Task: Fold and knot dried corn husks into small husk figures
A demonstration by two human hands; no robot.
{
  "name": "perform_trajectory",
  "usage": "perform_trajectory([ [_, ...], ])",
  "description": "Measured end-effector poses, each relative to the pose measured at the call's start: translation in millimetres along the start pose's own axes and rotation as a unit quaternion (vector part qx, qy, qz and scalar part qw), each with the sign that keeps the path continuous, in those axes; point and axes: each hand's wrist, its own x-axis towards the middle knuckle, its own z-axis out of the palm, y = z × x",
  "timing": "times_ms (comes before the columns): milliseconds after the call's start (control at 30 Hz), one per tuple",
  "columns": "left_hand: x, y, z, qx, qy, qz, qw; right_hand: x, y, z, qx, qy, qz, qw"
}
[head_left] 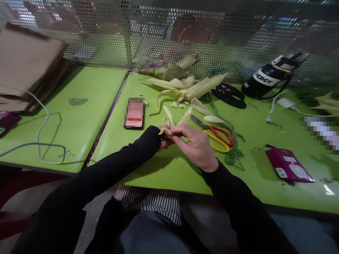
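Over the front of the green table, my left hand and my right hand meet at a small bunch of pale corn husk pieces. The right thumb and fingers pinch the husk at its side. A black sleeve covers much of the left hand, whose fingers are closed around the lower part of the bunch. Two husk strips stick up and apart above the hands. Right of my right hand lie scissors with one red and one yellow handle. Behind the hands are cut husk bits and loose husk leaves.
A heap of dried corn husks lies by the perforated metal screen. Green string, a phone, a black bottle and a purple power strip are on the table. Brown paper bags stand at left.
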Motion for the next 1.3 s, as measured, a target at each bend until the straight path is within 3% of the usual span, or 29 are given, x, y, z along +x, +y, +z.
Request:
perform_trajectory([
  [100,1.6,-0.8,3.9,-0.026,0.007,0.041,0.999,0.6,-3.7,2.4,-0.002,0.019,0.026,0.999],
  [267,11.3,-5.2,14.1,-0.144,0.033,-0.071,0.986,2.2,1.2,-2.7,-0.051,0.089,0.109,0.989],
  [333,14.3,-5.1,17.0,-0.148,0.044,-0.095,0.983,3.1,7.4,-6.3,-0.071,0.052,0.147,0.985],
  [433,13.5,-0.7,17.4,-0.094,0.032,-0.118,0.988,4.3,14.6,-10.1,-0.069,-0.052,0.193,0.977],
  [500,10.1,2.2,15.8,-0.058,0.024,-0.09,0.994,4.7,15.6,-10.3,-0.089,-0.035,0.179,0.979],
  [633,5.5,-2.0,14.3,-0.035,0.04,0.024,0.998,4.5,11.8,-7.2,-0.132,0.072,0.14,0.979],
  [800,7.5,-14.5,15.4,-0.065,0.031,0.053,0.996,3.6,9.7,-10.1,0.048,0.054,0.168,0.983],
  [867,6.7,-14.4,12.9,-0.07,0.014,0.035,0.997,3.9,8.6,-13.9,0.182,0.006,0.224,0.957],
  [967,2.8,-7.6,7.2,-0.078,-0.02,-0.006,0.997,5.4,6.0,-17.9,0.358,-0.052,0.269,0.893],
  [1033,-0.3,-0.6,3.4,-0.096,-0.042,-0.039,0.994,5.9,4.5,-18.0,0.427,-0.042,0.267,0.863],
  [1100,-2.9,6.7,0.0,-0.112,-0.056,-0.07,0.99,5.2,3.8,-16.9,0.456,-0.024,0.262,0.85],
  [1200,-3.8,14.9,-4.5,-0.117,-0.056,-0.092,0.987,2.6,3.5,-16.6,0.424,-0.048,0.246,0.87],
  [1300,-0.1,15.9,-7.0,-0.123,-0.049,-0.087,0.987,1.9,3.4,-19.2,0.278,-0.081,0.196,0.937],
])
